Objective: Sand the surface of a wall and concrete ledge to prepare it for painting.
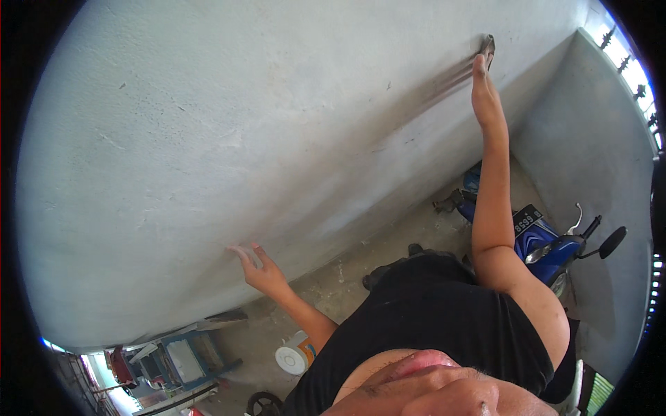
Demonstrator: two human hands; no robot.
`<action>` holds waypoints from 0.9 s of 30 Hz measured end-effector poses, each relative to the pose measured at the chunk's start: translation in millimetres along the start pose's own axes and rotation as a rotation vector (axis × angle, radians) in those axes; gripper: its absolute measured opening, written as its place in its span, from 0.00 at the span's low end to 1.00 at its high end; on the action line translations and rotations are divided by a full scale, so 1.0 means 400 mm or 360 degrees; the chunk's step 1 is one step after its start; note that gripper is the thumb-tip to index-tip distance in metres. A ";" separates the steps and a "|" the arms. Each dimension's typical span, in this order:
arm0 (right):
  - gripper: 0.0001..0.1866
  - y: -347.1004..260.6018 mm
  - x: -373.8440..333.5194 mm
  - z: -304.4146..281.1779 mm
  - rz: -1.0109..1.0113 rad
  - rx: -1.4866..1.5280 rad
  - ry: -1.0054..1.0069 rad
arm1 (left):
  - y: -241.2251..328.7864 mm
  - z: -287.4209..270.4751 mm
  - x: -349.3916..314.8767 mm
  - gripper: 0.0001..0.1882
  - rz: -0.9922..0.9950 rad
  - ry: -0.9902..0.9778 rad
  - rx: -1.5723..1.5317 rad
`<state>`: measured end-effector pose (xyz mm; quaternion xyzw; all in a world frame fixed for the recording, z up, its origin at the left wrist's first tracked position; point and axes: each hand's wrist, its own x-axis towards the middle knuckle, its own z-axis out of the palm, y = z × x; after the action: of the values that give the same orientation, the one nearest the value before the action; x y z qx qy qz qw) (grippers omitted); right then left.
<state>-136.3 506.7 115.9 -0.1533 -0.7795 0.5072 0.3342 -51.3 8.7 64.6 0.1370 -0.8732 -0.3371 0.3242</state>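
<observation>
against the grey wall (pixel 208 139), left hand (pixel 260 270) fingers splayed flat; raised right hand (pixel 484 90) fingers grip a trowel (pixel 488 47).

Bare concrete floor (pixel 409 232) at the wall's foot; blue scooter (pixel 538 243) parked on it, white lidded bucket (pixel 293 357) standing well apart from the scooter.

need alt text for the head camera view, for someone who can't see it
A person in a black shirt presses a flat tool with the right hand high against a pale grey plastered wall, while the left hand rests spread on the wall lower down. A blue motorbike stands on the concrete floor below.
</observation>
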 end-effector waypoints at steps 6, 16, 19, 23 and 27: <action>0.49 -0.029 -0.047 0.035 -0.0136 -0.0032 -0.0114 | -0.009 0.000 0.001 0.33 -0.0007 -0.0024 -0.0022; 0.47 -0.022 -0.065 0.083 -0.0280 0.0007 0.0101 | -0.030 -0.003 0.004 0.34 -0.0015 -0.0031 -0.0098; 0.46 -0.037 -0.112 0.093 -0.0283 -0.0140 -0.0068 | -0.031 0.000 0.005 0.33 -0.0007 -0.0011 -0.0101; 0.45 -0.053 -0.108 0.074 -0.0196 -0.0103 -0.0124 | -0.040 -0.003 0.005 0.32 0.0099 0.0002 -0.0148; 0.43 -0.022 -0.132 0.113 -0.0293 -0.0163 -0.0071 | -0.052 -0.006 0.005 0.32 0.0044 -0.0030 -0.0220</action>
<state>-127.4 441.3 92.8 -0.0866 -0.8224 0.4372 0.3535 -50.6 -8.8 52.8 0.0990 -0.8527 -0.3933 0.3294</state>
